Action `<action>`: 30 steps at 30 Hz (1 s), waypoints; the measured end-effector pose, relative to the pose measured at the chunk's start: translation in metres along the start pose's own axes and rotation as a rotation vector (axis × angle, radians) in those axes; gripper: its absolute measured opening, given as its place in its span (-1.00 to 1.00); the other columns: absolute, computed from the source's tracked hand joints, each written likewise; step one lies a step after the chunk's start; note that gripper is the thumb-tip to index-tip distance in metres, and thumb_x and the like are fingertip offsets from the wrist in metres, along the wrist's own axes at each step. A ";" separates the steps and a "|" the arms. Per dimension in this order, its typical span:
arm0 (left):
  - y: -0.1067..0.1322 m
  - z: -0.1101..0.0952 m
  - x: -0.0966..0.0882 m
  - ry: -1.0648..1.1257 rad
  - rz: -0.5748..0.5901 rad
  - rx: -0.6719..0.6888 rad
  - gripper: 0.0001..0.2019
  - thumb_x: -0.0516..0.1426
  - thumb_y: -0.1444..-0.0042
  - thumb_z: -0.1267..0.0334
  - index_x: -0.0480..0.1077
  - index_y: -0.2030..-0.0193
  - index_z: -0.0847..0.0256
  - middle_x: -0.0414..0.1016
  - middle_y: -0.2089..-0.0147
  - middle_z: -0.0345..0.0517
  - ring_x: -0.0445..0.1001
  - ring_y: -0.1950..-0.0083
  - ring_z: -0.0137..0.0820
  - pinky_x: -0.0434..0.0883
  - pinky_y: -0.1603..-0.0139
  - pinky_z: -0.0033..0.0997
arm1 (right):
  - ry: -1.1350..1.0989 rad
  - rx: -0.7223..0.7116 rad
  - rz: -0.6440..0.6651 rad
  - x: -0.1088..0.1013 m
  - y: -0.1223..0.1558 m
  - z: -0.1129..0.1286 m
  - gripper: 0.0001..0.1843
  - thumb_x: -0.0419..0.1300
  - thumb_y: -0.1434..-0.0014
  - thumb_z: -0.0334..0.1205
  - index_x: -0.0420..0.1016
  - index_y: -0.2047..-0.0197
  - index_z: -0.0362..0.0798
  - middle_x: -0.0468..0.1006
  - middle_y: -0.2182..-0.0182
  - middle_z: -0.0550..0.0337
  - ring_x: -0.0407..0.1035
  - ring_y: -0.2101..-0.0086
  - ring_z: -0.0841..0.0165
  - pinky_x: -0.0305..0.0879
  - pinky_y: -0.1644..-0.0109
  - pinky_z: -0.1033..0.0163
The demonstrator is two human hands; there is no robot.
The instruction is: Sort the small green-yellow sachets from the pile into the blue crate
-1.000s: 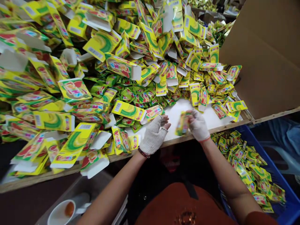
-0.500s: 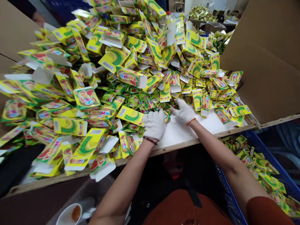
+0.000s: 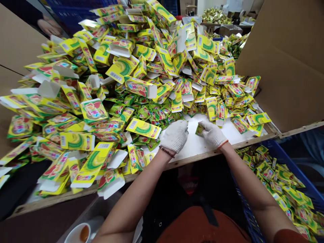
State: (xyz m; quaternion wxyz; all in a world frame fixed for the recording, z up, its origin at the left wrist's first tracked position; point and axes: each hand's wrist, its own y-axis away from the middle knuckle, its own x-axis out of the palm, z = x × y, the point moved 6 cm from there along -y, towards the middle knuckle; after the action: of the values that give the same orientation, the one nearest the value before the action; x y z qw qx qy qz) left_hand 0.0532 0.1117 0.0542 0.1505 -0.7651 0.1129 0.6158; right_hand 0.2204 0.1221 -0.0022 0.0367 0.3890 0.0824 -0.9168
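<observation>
My left hand (image 3: 174, 136), in a white knitted glove, is closed with its fingers curled under just in front of the heap of small green packets (image 3: 154, 113). What lies inside those fingers is hidden. To its right, my right hand (image 3: 214, 135), gloved the same way, pinches a small green candy packet (image 3: 199, 129) over the white tabletop (image 3: 193, 145). A yellow printed box (image 3: 143, 128) lies flat beside my left hand. Behind both hands rises a big pile of yellow boxes (image 3: 124, 69), many with white end flaps standing out.
Cardboard walls (image 3: 280, 67) stand at the right and left. Below the table's wooden edge on the right is a blue crate (image 3: 291, 168) of filled yellow packs. A white cup (image 3: 77, 233) sits at lower left. Another person's hand (image 3: 50, 26) shows at upper left.
My right hand has drawn back from the packets toward the table edge and right, with a green packet in its fingers. My left hand has shifted slightly right.
</observation>
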 end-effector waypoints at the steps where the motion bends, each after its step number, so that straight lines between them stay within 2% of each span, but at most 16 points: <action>1: -0.012 -0.009 0.007 0.006 0.010 0.039 -0.79 0.00 -0.22 0.40 0.44 0.14 0.19 0.51 0.06 0.01 0.47 0.01 -0.22 0.37 0.03 -0.30 | -0.026 0.028 0.036 0.001 0.009 -0.005 -0.50 0.13 -0.09 -0.45 0.54 -0.11 -0.09 0.62 0.01 0.01 0.50 0.02 0.15 0.40 -0.17 0.03; 4: -0.055 -0.039 0.028 -0.002 0.060 0.175 -0.71 -0.05 -0.22 0.43 0.44 0.03 0.23 0.49 -0.02 0.05 0.44 -0.05 -0.24 0.35 -0.04 -0.31 | -0.090 0.043 0.110 0.006 0.030 -0.012 -0.51 0.15 -0.10 -0.43 0.54 -0.11 -0.02 0.60 -0.05 0.05 0.49 -0.03 0.16 0.40 -0.19 0.03; 6: -0.084 -0.053 0.039 -0.013 0.085 0.248 -0.65 -0.06 -0.23 0.43 0.40 -0.08 0.24 0.45 -0.12 0.08 0.39 -0.13 -0.22 0.31 -0.12 -0.27 | -0.117 0.038 0.115 0.008 0.036 -0.012 -0.53 0.16 -0.11 -0.40 0.54 -0.10 0.00 0.60 -0.05 0.04 0.48 -0.05 0.15 0.38 -0.21 0.03; 8: -0.107 -0.059 0.048 -0.021 0.097 0.273 -0.55 -0.04 -0.22 0.41 0.30 -0.24 0.22 0.42 -0.21 0.09 0.33 -0.20 -0.17 0.24 -0.22 -0.15 | -0.158 0.042 0.074 0.005 0.036 -0.012 -0.57 0.15 -0.12 -0.38 0.55 -0.06 -0.01 0.62 0.00 0.04 0.49 -0.01 0.16 0.40 -0.17 0.04; 10: -0.118 -0.058 0.054 -0.030 0.108 0.268 -0.48 -0.02 -0.20 0.39 0.20 -0.33 0.21 0.43 -0.21 0.11 0.31 -0.22 -0.11 0.16 -0.28 0.00 | -0.210 0.059 -0.008 -0.002 0.034 -0.015 -0.62 0.13 -0.12 -0.35 0.56 0.00 -0.03 0.63 0.08 0.06 0.50 0.08 0.20 0.44 -0.10 0.07; 12: -0.112 -0.056 0.058 -0.043 0.118 0.264 -0.54 -0.02 -0.20 0.37 0.28 -0.25 0.20 0.51 -0.10 0.11 0.34 -0.17 -0.08 0.10 -0.29 0.12 | -0.247 0.098 -0.128 -0.012 0.033 -0.022 -0.68 0.14 -0.12 -0.27 0.57 0.07 -0.06 0.63 0.17 0.08 0.49 0.15 0.23 0.44 -0.05 0.09; 15: -0.077 -0.053 0.057 -0.061 0.101 0.281 -0.72 -0.02 -0.20 0.36 0.44 0.04 0.19 0.57 0.08 0.07 0.37 -0.10 -0.06 0.03 -0.30 0.20 | -0.319 0.176 -0.298 -0.029 0.034 -0.035 -0.70 0.15 -0.09 -0.16 0.55 0.16 -0.09 0.61 0.25 0.09 0.46 0.19 0.24 0.43 0.00 0.10; 18: -0.030 -0.052 0.050 -0.077 0.046 0.298 -0.77 -0.01 -0.22 0.35 0.45 0.13 0.20 0.56 0.12 0.07 0.40 -0.06 -0.10 0.00 -0.32 0.16 | -0.451 0.275 -0.387 -0.037 0.033 -0.047 -0.70 0.16 -0.04 -0.11 0.51 0.21 -0.11 0.58 0.33 0.11 0.43 0.28 0.29 0.43 0.13 0.16; 21: -0.002 -0.044 0.044 -0.083 0.061 0.248 -0.79 0.00 -0.23 0.30 0.46 0.16 0.20 0.56 0.16 0.06 0.45 0.02 -0.12 0.15 -0.22 0.03 | -0.563 0.365 -0.445 -0.038 0.033 -0.052 -0.68 0.16 0.00 -0.13 0.46 0.17 -0.10 0.51 0.38 0.16 0.36 0.40 0.36 0.40 0.32 0.25; 23: -0.002 -0.038 0.040 -0.099 0.056 0.194 -0.76 0.00 -0.24 0.27 0.45 0.08 0.20 0.54 0.08 0.10 0.44 0.01 -0.10 0.24 -0.07 -0.05 | -0.611 0.353 -0.458 -0.039 0.034 -0.047 -0.60 0.15 0.00 -0.16 0.43 0.07 -0.08 0.47 0.37 0.19 0.30 0.45 0.41 0.35 0.42 0.30; 25: -0.011 -0.038 0.038 -0.120 0.027 0.189 -0.68 -0.02 -0.25 0.29 0.40 -0.08 0.21 0.51 -0.02 0.15 0.42 -0.05 -0.06 0.26 -0.01 -0.07 | -0.637 0.308 -0.451 -0.040 0.035 -0.039 -0.55 0.12 0.01 -0.20 0.41 0.00 -0.05 0.48 0.34 0.19 0.30 0.45 0.42 0.34 0.44 0.33; 27: -0.025 -0.042 0.040 -0.134 0.039 0.229 -0.62 -0.01 -0.23 0.31 0.35 -0.18 0.20 0.48 -0.08 0.18 0.40 -0.10 -0.02 0.26 -0.03 -0.05 | -0.634 0.301 -0.432 -0.040 0.037 -0.034 -0.61 0.11 0.03 -0.22 0.44 0.08 -0.05 0.49 0.32 0.19 0.32 0.42 0.42 0.34 0.43 0.34; 30: -0.043 -0.046 0.046 -0.113 0.146 0.223 -0.68 0.11 -0.14 0.26 0.44 -0.04 0.20 0.50 0.00 0.22 0.44 -0.06 0.03 0.28 -0.01 -0.04 | -0.634 0.345 -0.410 -0.039 0.041 -0.033 -0.75 0.12 0.08 -0.22 0.44 0.28 -0.06 0.47 0.41 0.23 0.32 0.42 0.43 0.33 0.42 0.36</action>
State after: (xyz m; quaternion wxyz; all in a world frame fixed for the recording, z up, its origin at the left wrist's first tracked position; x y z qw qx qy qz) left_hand 0.1202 0.1353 0.0218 0.1954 -0.6976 0.2272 0.6508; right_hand 0.2758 0.0880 -0.0014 -0.1887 0.0636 -0.0119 -0.9799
